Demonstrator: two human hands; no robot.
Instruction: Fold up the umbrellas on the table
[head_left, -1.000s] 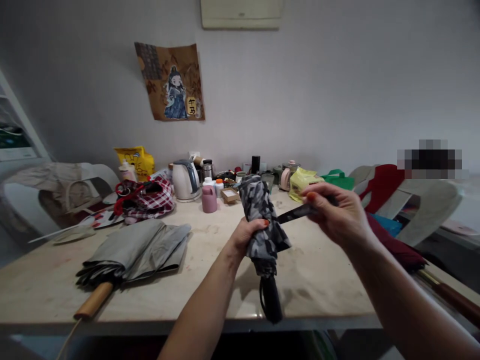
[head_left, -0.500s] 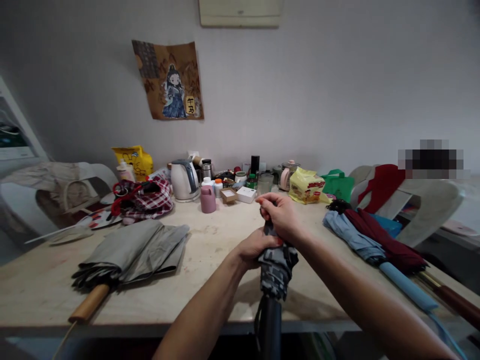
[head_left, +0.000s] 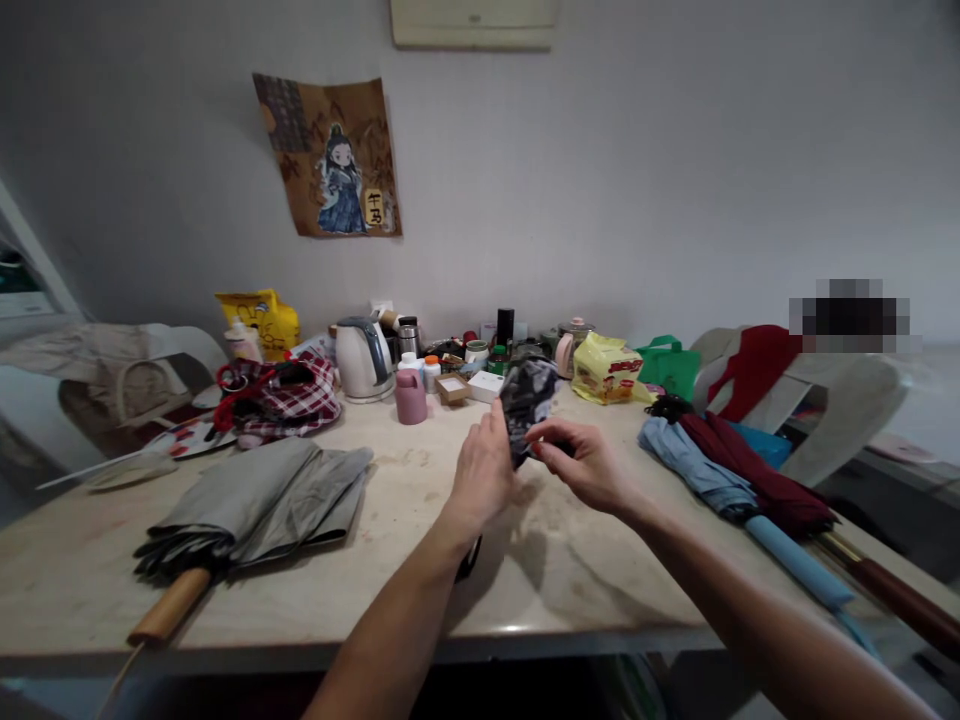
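A folded grey camouflage umbrella [head_left: 527,398] is held up over the middle of the table [head_left: 420,590], its top pointing away from me. My left hand [head_left: 480,478] is wrapped round its lower part, and a bit of the black handle shows below the wrist. My right hand [head_left: 581,462] pinches the umbrella's fabric or strap from the right side, fingers closed.
A grey umbrella with a wooden handle [head_left: 247,510] lies at the left. Blue [head_left: 735,495] and dark red [head_left: 780,490] umbrellas lie at the right. At the back stand a kettle [head_left: 360,358], a pink cup [head_left: 410,397], bottles, a yellow packet [head_left: 609,368] and a checked bag [head_left: 289,395].
The umbrella has been lifted and turned away from me, its handle drawn up from the table's front edge. My right hand has dropped from the umbrella's top to its right side.
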